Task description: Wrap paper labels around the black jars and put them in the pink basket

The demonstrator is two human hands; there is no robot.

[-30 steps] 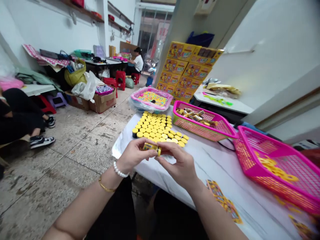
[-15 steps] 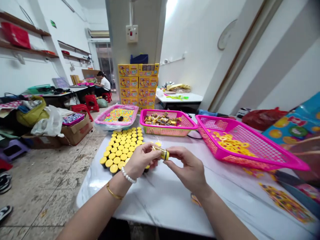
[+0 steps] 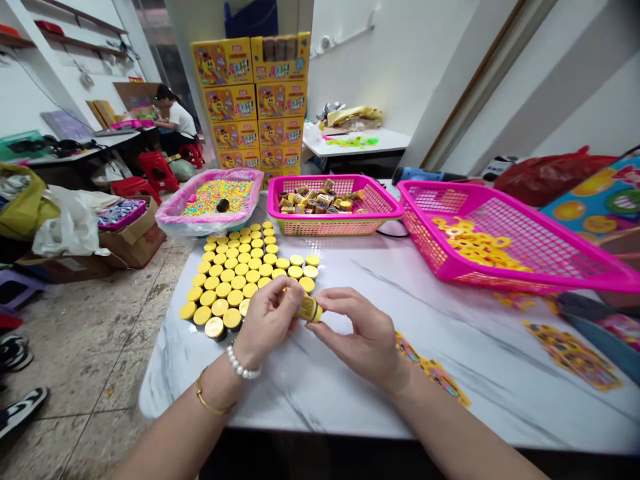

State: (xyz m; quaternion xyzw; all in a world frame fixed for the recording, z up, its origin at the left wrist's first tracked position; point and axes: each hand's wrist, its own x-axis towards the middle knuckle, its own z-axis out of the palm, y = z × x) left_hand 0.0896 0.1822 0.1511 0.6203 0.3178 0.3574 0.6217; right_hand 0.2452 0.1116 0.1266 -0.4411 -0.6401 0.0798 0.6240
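Note:
In front of me, over the marble-patterned table, both hands are on one small dark-bodied cup (image 3: pixel 309 307) with a yellow band or lid at its right end. My left hand (image 3: pixel 273 313), closed, pinches the cup's left end and hides it. My right hand (image 3: pixel 357 333) has its thumb and fingertips closed round the right end. Just beyond my left hand stand rows of small dark cups with yellow lids (image 3: pixel 236 298), packed close together. Printed orange-yellow cards (image 3: pixel 434 372) lie to the right, partly behind my right forearm.
A lined tray of coloured beads (image 3: pixel 215 198), a pink basket of small brown-and-yellow cups (image 3: pixel 335 227) and a larger pink basket of yellow rings (image 3: pixel 465 277) line the far side. Stacked yellow boxes (image 3: pixel 283 100) stand behind. Another person (image 3: pixel 175 120) sits at a table at far left.
My view has tilted down, so the baskets and boxes look nearer. The cup stays in both hands; the pale strip that stuck up from it is no longer visible. More cards show beside my right arm.

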